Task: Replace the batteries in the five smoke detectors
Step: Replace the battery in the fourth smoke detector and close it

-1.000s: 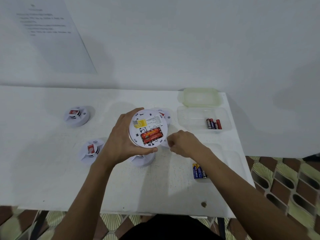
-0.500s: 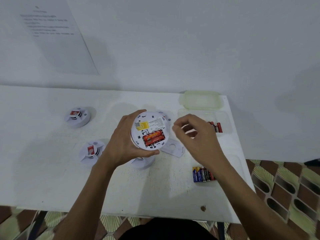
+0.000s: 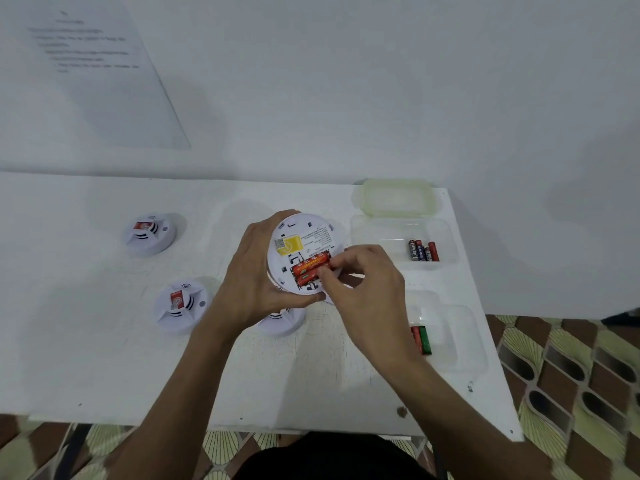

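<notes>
Now the round white smoke detector (image 3: 300,238) shows us its back, red batteries (image 3: 309,267) lying sideways; left hand (image 3: 250,282) grips it, right hand (image 3: 367,289) pinches one.

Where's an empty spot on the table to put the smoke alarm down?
Bare white table lies along its front edge, before the nearer round white detector, and left of the farther one. The right side is crowded with clear plastic battery tubs.

Could not read the blurred wall sheet (image 3: 104,64) or the print on the held smoke detector (image 3: 306,237). Saw only an edge of a second detector (image 3: 282,322) under the left hand (image 3: 249,282). Lost the right ends of the red batteries (image 3: 308,266) behind the right hand (image 3: 367,289).
</notes>
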